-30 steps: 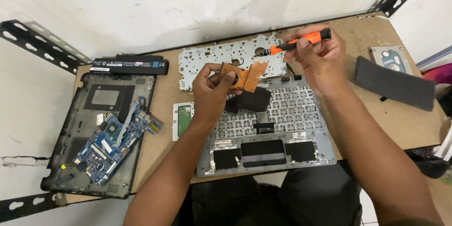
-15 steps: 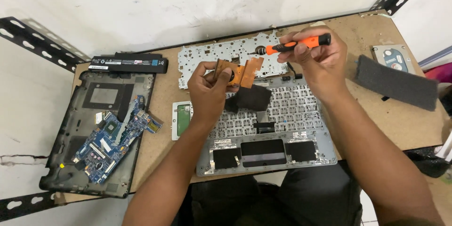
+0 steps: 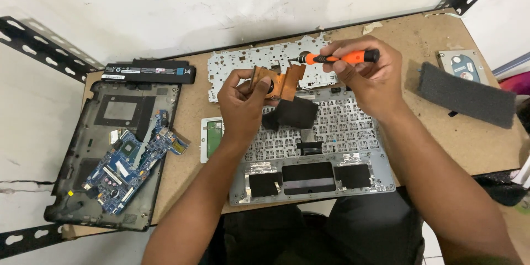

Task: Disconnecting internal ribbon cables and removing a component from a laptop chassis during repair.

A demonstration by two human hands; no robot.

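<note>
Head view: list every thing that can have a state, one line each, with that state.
Left hand: holds the copper heat-sink part above the table.
Right hand: grips the orange-handled screwdriver, tip at the copper part.
Grey laptop palmrest: underside up.
Dark laptop base shell: opened, blue circuit board lying loose inside.
Black battery bar: removed, flat on table.

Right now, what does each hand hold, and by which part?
The left hand grips the copper-coloured heatsink with fan by its left end; the right hand pinches the orange-and-black screwdriver around its handle.
</note>
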